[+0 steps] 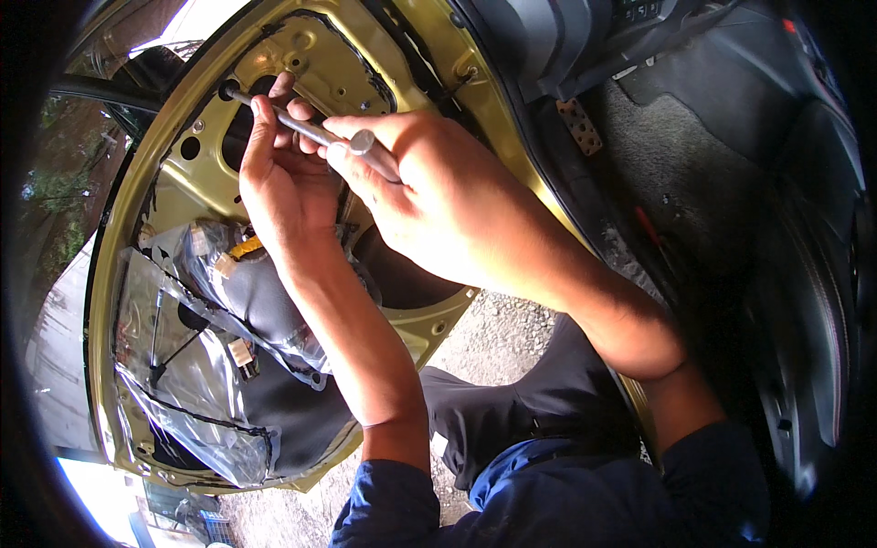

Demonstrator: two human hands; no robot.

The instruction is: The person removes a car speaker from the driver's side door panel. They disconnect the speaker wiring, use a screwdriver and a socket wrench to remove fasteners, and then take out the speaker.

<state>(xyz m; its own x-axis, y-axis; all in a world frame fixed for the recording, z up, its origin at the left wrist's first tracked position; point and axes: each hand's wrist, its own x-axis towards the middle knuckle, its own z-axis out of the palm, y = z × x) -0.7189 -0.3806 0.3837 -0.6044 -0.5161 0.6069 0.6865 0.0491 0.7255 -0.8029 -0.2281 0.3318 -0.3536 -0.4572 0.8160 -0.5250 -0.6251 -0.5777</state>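
A metal socket wrench (315,134) with a long extension bar reaches into a dark round hole near the top of a bare gold car door (206,187). My right hand (443,201) is closed around its handle, just beside the round head. Farther along, the thumb and fingers of my left hand (294,187) close lightly around the bar, near the hole. The tip of the tool is hidden inside the hole.
Clear plastic sheeting (196,402) hangs loosely over the lower door, with a white connector (241,354) and wiring beside it. To the right lie the car's dark footwell (658,155), a perforated metal pedal (579,126) and a black seat (804,274). Gravel shows below.
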